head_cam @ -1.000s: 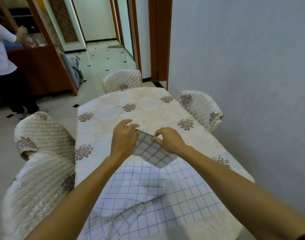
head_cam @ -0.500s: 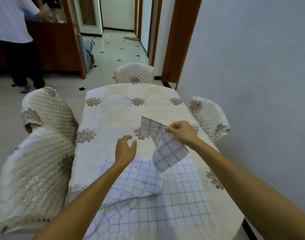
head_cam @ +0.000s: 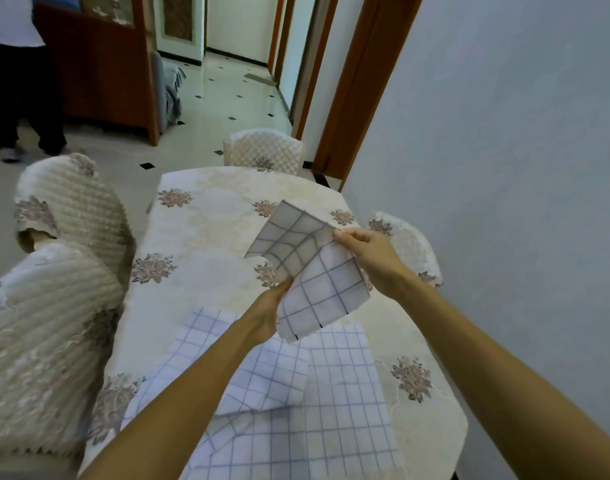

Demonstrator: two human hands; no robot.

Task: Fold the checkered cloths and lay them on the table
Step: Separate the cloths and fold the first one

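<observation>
Cream floral-print fabric covers the long worktop (head_cam: 206, 244), which runs from the near edge to mid-view. Cream quilted chairs (head_cam: 64, 209) stand round it: two at L, one at the far end, one at R beside the pale grey wall (head_cam: 504, 133).

Large white checkered cloth w/ blue grid lines (head_cam: 345, 393): lies flat on the near half of the worktop. A second blue-grid checkered cloth (head_cam: 262, 375) lies partly on top of it, L of ctr, w/ rumpled folds toward the near edge. Exact no. of layers: cannot tell.

Small white checkered cloth w/ dark grid lines (head_cam: 317, 289): held off the worktop, above the far edge of the flat cloths. Partly folded; upper flap bends away toward the far end, lower panel faces the camera.

Right hand (head_cam: 369, 252): fingers curled, pinching the small cloth at its upper R edge, at the bend. Left hand (head_cam: 267, 311): grips the lower L edge; fingers mostly hidden behind the fabric.

Bkgd, top L: a person's legs in dark trousers (head_cam: 19, 98) on the tiled floor.
</observation>
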